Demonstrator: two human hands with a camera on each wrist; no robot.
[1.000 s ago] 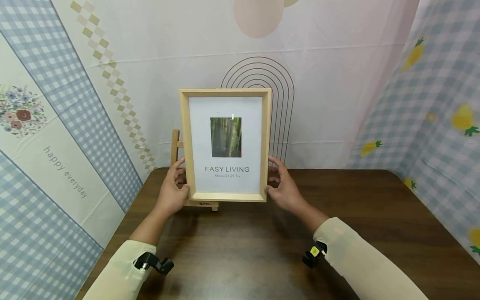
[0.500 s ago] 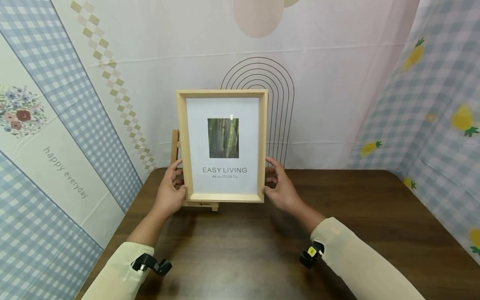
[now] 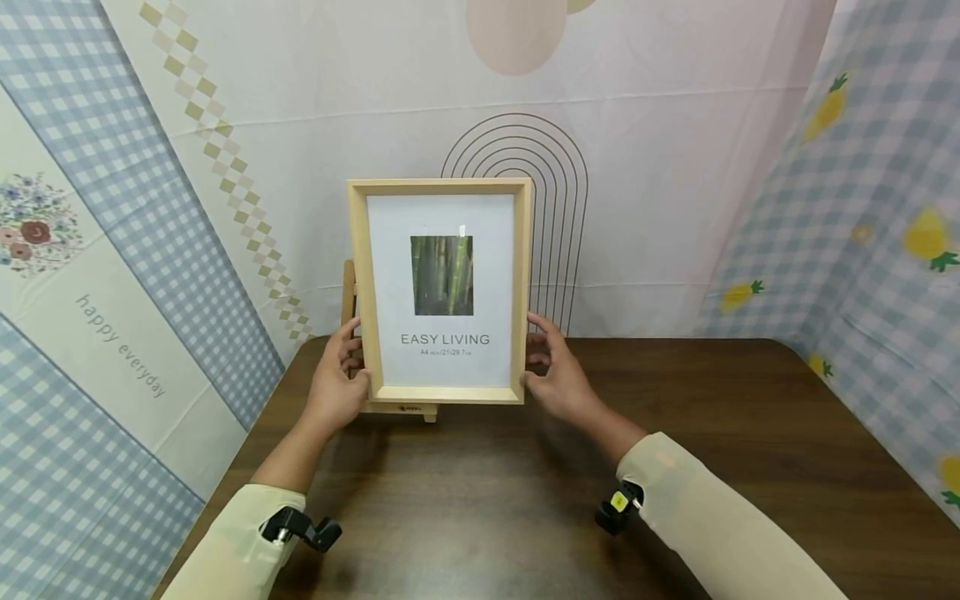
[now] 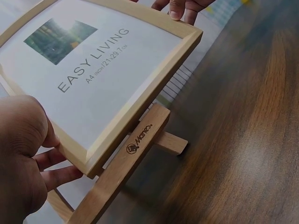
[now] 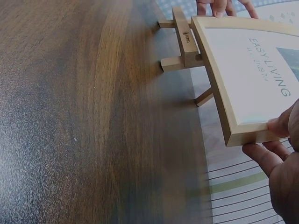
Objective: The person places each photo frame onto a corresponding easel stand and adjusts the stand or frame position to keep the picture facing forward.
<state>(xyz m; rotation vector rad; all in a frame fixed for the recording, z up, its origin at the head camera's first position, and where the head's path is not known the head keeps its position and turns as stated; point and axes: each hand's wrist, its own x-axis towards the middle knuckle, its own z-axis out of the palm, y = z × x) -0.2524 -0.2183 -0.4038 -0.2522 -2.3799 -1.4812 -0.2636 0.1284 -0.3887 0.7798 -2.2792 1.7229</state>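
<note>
A light wood picture frame [image 3: 442, 395] stands upright between the two hands, showing a bamboo photo and the words EASY LIVING. My left hand [image 3: 337, 387] grips its lower left side, thumb in front and fingers on the outer edge and behind. Opposite, my right hand [image 3: 562, 379] holds the lower right side the same way. Behind the frame is a small wooden easel [image 4: 126, 158], mostly hidden in the head view. Its ledge lies by the frame's bottom edge, and in the right wrist view the frame's right end juts past the easel [image 5: 184, 39].
The easel stands on a dark wood table [image 3: 480, 500] near its back edge. A pale printed cloth [image 3: 645, 183] hangs behind, with checked cloth [image 3: 885, 250] on the right and blue gingham [image 3: 135, 167] on the left. Each sleeve carries a black mount.
Both hands have shifted the picture frame slightly left, so it covers more of the easel. Their grip looks the same throughout.
</note>
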